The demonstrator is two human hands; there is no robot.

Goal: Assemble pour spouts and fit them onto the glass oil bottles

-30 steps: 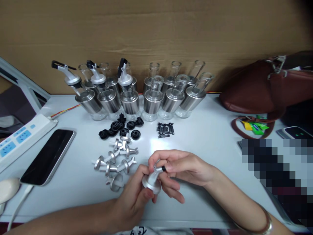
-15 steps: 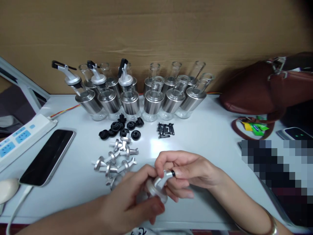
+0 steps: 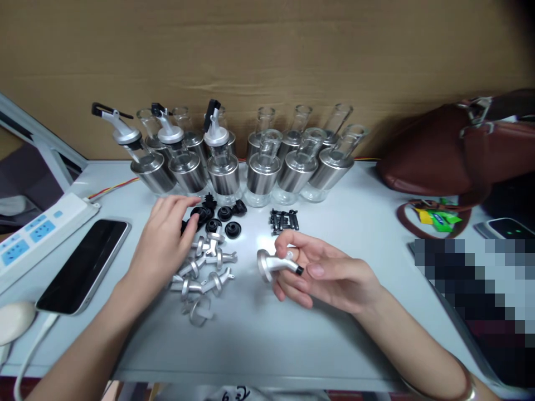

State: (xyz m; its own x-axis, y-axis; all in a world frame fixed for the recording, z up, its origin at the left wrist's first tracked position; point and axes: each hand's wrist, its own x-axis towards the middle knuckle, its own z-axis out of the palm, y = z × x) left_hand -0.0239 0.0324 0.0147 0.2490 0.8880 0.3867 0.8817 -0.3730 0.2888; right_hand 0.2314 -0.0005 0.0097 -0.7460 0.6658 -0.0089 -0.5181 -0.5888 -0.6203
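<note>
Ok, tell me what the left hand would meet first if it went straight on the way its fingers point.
The left hand would likely meet the black, round, ribbed stoppers first; depth is unclear, so it may be touching them.

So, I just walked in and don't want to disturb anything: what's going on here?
A person's right hand holds a silver spout with a black tip. Their left hand is at the black stoppers; whether it touches one is unclear. More silver spouts lie loose nearby. Behind, three front bottles carry spouts, and the other three front bottles have open necks.
</note>
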